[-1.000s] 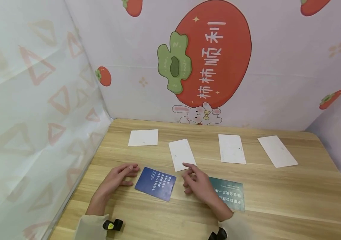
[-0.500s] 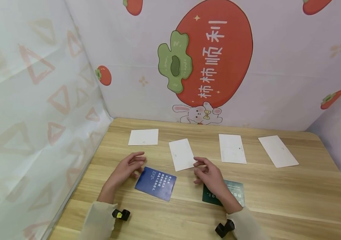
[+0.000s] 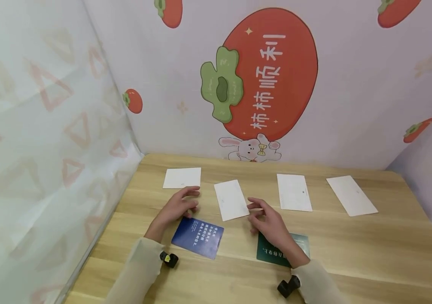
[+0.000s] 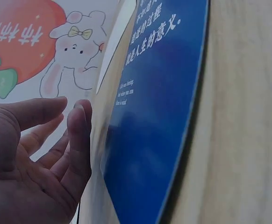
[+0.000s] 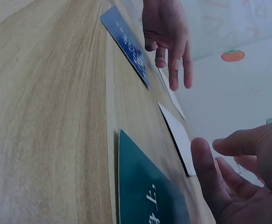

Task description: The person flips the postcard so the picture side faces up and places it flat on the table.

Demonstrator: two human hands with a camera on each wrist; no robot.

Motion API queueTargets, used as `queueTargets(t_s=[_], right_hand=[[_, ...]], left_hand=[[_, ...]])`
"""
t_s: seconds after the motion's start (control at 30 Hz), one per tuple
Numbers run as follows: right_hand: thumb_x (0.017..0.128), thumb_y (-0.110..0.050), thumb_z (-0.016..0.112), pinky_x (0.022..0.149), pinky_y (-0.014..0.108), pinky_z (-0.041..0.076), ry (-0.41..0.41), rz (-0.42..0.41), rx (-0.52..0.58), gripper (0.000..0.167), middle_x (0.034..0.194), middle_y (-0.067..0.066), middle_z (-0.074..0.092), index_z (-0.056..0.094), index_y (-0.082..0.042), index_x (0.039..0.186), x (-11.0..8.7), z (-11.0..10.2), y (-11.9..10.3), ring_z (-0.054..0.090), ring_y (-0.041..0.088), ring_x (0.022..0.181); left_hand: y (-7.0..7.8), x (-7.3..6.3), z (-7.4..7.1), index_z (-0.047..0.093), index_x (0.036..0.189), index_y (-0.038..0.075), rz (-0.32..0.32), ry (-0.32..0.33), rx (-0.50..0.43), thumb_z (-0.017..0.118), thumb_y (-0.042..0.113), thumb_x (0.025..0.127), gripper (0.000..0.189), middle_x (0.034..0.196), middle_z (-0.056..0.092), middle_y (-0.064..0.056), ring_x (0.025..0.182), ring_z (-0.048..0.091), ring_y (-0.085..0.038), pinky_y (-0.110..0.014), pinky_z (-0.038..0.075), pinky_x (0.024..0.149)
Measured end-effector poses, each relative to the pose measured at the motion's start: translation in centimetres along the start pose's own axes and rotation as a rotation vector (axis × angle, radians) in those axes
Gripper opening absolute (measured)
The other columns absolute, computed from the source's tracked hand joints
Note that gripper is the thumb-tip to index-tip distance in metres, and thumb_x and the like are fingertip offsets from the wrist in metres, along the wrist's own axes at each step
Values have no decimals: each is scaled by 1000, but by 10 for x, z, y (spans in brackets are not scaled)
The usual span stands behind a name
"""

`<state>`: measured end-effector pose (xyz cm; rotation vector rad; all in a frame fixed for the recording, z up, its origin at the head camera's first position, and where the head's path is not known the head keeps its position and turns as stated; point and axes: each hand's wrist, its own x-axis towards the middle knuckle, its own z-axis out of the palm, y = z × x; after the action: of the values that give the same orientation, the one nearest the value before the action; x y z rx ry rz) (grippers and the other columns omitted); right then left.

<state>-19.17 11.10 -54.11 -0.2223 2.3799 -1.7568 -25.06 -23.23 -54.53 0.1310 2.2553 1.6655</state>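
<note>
My left hand (image 3: 179, 206) hovers between the blue card (image 3: 198, 237) and a white card (image 3: 182, 177) at the back left, its fingers loosely bent and holding nothing. In the left wrist view the blue card (image 4: 154, 112), with white lettering, lies flat beside that hand. My right hand (image 3: 269, 221) is over the far edge of the green card (image 3: 273, 252), partly covering it. Its relaxed fingers reach close to the near corner of a second white card (image 3: 231, 200). The right wrist view shows this hand (image 5: 248, 172) empty above the green card (image 5: 147, 186).
Two more white cards, one upright (image 3: 294, 192) and one slanted (image 3: 352, 195), lie at the back right of the wooden table (image 3: 371, 253). A printed cloth wall (image 3: 170, 126) rises behind the table, and another cloth (image 3: 49, 190) stands along its left side.
My left hand has moved forward and right, from beside the blue card to past its far edge. The right hand has shifted slightly right, and the cards stay in place.
</note>
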Motion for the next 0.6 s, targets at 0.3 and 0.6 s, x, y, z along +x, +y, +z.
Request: queueTargets(t_s=[0.3, 0.6], right_hand=[[102, -2, 74, 63, 31, 67, -9, -1, 27, 66, 146, 22, 61, 48, -9, 162, 4, 0, 3, 72, 24, 77], [99, 5, 74, 58, 33, 65, -11, -2, 69, 96, 151, 24, 57, 21, -20, 175, 16, 3, 10, 68, 20, 62]], left_hand=[[5, 19, 11, 41, 167, 15, 21, 3, 36, 69, 6, 104, 70, 158, 55, -22, 67, 63, -16, -25, 54, 55], [15, 42, 18, 38, 169, 17, 21, -13, 40, 72, 2, 101, 77, 156, 55, -23, 59, 56, -15, -25, 52, 54]])
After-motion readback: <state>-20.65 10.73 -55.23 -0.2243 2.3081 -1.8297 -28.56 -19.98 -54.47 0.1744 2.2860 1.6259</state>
